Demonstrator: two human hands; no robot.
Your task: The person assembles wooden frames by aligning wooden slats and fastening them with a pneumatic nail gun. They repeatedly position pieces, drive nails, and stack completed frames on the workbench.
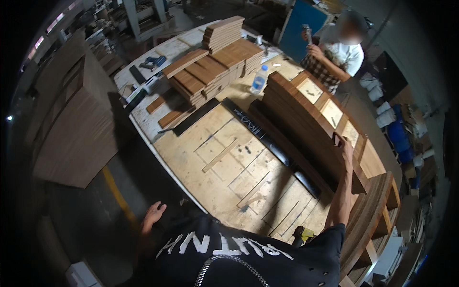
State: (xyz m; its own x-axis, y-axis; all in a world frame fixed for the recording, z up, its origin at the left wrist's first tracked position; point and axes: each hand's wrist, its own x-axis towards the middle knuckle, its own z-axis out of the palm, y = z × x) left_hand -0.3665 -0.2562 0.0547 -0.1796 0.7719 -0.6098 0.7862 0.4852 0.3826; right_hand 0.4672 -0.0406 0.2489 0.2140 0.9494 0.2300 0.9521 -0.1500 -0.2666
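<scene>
My right hand reaches across the bench to a long dark-brown wooden frame that stands on edge. Its fingers are bent around the frame's upper edge, partly hidden from me. Pale panels with small hardware on them show between the frame's crosspieces. My left hand hangs in the air off the bench's near-left side, holding nothing, its fingers loosely apart. A black strip with white marks lies along the foot of the frame. Near my right elbow is a yellow-and-black power tool.
Stacked wooden boards, a water bottle and a blue drill occupy the far bench. A tall wooden cabinet stands left. Curved wooden pieces rest at right. Another person stands beyond the frame, holding a tool.
</scene>
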